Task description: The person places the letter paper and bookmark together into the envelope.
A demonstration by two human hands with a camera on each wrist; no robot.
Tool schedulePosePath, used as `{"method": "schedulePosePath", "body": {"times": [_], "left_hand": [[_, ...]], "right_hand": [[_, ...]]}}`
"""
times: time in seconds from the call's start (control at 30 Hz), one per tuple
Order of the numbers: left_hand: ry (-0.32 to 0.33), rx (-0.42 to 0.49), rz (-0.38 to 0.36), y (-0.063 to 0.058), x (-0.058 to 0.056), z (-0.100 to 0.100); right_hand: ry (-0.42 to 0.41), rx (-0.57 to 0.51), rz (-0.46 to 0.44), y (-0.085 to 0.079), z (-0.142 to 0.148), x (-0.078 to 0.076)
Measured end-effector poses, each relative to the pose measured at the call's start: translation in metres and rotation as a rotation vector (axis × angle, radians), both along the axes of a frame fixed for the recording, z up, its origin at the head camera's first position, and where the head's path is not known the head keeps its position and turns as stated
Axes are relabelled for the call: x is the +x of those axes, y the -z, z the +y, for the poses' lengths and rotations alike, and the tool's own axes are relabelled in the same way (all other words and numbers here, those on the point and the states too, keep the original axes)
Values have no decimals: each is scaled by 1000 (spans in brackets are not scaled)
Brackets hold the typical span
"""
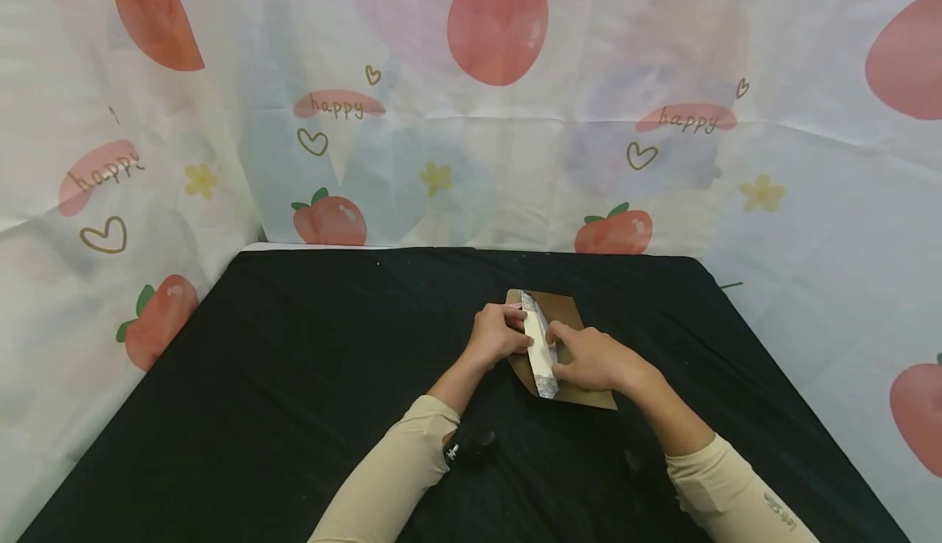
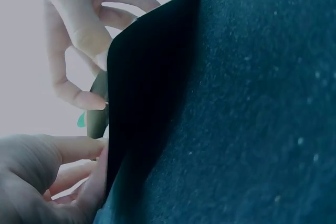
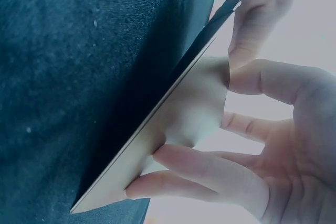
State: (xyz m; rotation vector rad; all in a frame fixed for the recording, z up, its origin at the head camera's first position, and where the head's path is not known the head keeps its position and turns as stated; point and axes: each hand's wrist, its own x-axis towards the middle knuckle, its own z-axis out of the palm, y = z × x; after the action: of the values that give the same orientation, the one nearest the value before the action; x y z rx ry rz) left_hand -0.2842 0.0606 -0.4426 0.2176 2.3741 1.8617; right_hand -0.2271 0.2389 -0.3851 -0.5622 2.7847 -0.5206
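A folded piece of brown card (image 1: pixel 570 314) lies on the black cloth, right of the middle. Along its fold stands a cream strip (image 1: pixel 540 343) with speckled silver ends. From the left, my left hand (image 1: pixel 500 332) grips the folded edge, thumb and fingers at the strip's side. My right hand (image 1: pixel 596 361) pinches the strip's right side, its fingertips against the card. In the right wrist view these fingers (image 3: pixel 202 171) press the brown face, denting it slightly. The left wrist view shows the card's dark, shaded underside (image 2: pixel 149 72); what lies inside the fold is hidden.
A black cloth (image 1: pixel 331 363) covers the table. Behind and at both sides hangs a pale curtain (image 1: pixel 412 159) printed with red fruit, hearts and the word "happy". Both forearms wear cream sleeves (image 1: pixel 397 461).
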Motion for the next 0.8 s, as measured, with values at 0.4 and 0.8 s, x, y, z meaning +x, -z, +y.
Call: {"method": "schedulePosePath", "body": {"times": [0.4, 0.8], "left_hand": [[50, 50, -34, 5, -3, 11], [80, -8, 11, -6, -2, -6]], "right_hand": [[-9, -74, -23, 1, 3, 0], [-26, -7, 35, 5, -3, 0]]}}
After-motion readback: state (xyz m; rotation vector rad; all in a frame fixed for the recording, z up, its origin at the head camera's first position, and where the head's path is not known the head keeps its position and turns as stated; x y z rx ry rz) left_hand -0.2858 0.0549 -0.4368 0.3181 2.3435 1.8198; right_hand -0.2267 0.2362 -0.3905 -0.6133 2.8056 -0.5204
